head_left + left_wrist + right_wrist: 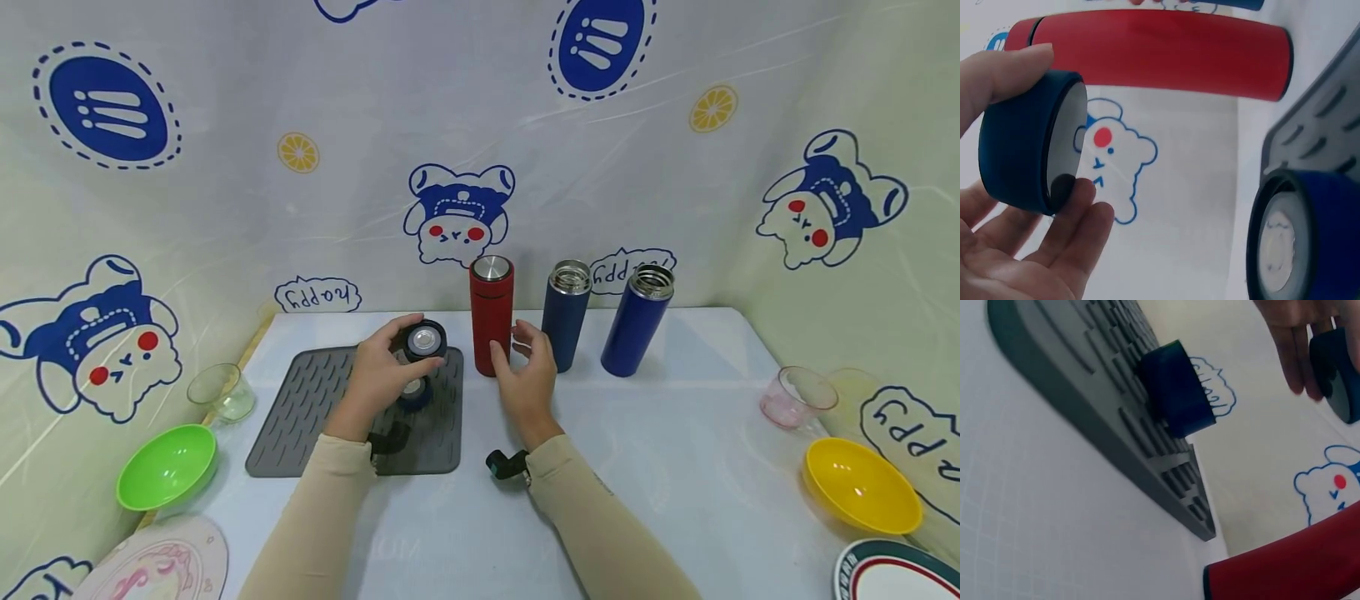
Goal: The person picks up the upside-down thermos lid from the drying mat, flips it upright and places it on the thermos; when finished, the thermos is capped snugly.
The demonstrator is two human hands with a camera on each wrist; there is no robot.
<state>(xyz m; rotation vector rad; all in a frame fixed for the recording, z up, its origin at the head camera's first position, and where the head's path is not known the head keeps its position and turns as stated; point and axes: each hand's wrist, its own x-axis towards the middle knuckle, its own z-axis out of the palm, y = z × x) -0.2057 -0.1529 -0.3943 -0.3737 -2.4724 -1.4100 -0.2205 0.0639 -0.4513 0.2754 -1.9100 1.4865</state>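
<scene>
My left hand (381, 371) pinches a dark blue flask lid (1029, 140) between thumb and fingers, its pale inside tipped into view, above the mat. A second blue lid (1175, 390) rests on the grey ribbed mat (300, 417). My right hand (527, 385) is beside a red flask (491, 325), thumb in front of its lower side and fingers loosely bent; whether they touch is unclear. The red flask stands upright with its lid on. To its right stand a dark blue flask (566, 321) and a brighter blue flask (636, 325), both without lids.
On the left are a greenish glass (234, 398), a green bowl (167, 468) and a pink-patterned plate (172, 562). A pink glass (797, 398), a yellow bowl (862, 487) and a rimmed plate (900, 575) are at the right. A printed sheet hangs behind the white table (637, 483).
</scene>
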